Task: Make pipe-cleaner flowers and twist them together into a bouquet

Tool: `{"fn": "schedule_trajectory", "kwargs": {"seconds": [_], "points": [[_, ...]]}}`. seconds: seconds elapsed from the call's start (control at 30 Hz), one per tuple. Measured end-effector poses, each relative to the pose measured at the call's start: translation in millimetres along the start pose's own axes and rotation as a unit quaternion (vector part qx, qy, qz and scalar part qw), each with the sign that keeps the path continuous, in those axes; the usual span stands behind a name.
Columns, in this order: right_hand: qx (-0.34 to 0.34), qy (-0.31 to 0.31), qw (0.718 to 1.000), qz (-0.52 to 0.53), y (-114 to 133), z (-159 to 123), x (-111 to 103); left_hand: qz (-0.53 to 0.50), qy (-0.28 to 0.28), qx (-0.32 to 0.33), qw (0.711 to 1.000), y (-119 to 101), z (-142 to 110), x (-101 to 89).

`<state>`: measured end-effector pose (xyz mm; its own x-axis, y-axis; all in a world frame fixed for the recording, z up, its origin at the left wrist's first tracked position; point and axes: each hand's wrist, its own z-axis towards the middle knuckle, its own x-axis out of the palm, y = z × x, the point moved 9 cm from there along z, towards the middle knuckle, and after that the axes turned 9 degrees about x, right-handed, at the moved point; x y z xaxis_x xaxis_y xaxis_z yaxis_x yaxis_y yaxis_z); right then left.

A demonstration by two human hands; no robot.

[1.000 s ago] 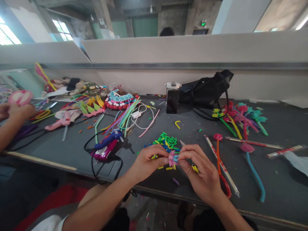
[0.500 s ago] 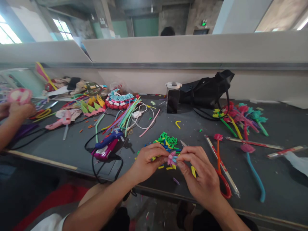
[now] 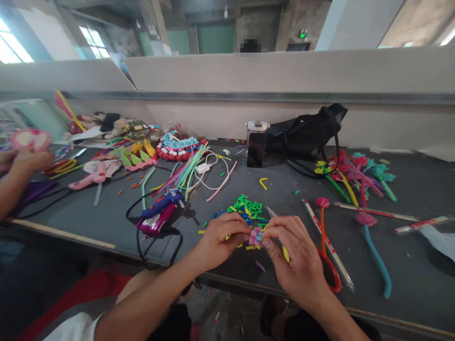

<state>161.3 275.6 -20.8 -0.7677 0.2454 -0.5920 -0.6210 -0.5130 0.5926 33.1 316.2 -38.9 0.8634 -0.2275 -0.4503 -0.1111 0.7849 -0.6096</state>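
Observation:
My left hand (image 3: pixel 223 241) pinches a small pink flower (image 3: pixel 254 237) between thumb and fingertips, just above the table's front edge. My right hand (image 3: pixel 295 255) is closed at the flower's other side, its fingertips on a light blue piece (image 3: pixel 259 236) at the flower's middle. Behind the hands lies a pile of short green, blue and yellow tube pieces (image 3: pixel 248 206), partly hidden by my left hand. Beneath my right hand lie scissors with a red handle (image 3: pixel 332 273); a pointed metal tip shows beyond the fingers.
A blue glue gun (image 3: pixel 161 203) with its cord lies left, near fuzzy coloured stems (image 3: pixel 192 168). At the back stand a phone (image 3: pixel 256 149) and a black bag (image 3: pixel 305 135). Finished-looking flowers (image 3: pixel 359 173) lie right. Another person's hand (image 3: pixel 30 161) holds a pink-and-white object far left.
The pink flower has turned slightly between my fingertips. Both hands stay in nearly the same place.

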Motion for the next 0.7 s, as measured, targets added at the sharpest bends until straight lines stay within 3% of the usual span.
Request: {"fn": "schedule_trajectory", "kwargs": {"seconds": [0.47,0.7], "points": [[0.008,-0.051,0.998,0.024,0,0,-6,0.007,-0.022,-0.001,1.000,-1,1,-9.7],[0.073,-0.026,0.993,0.094,-14,2,-3,0.016,-0.014,0.004,1.000,-1,1,-10.1]]}}
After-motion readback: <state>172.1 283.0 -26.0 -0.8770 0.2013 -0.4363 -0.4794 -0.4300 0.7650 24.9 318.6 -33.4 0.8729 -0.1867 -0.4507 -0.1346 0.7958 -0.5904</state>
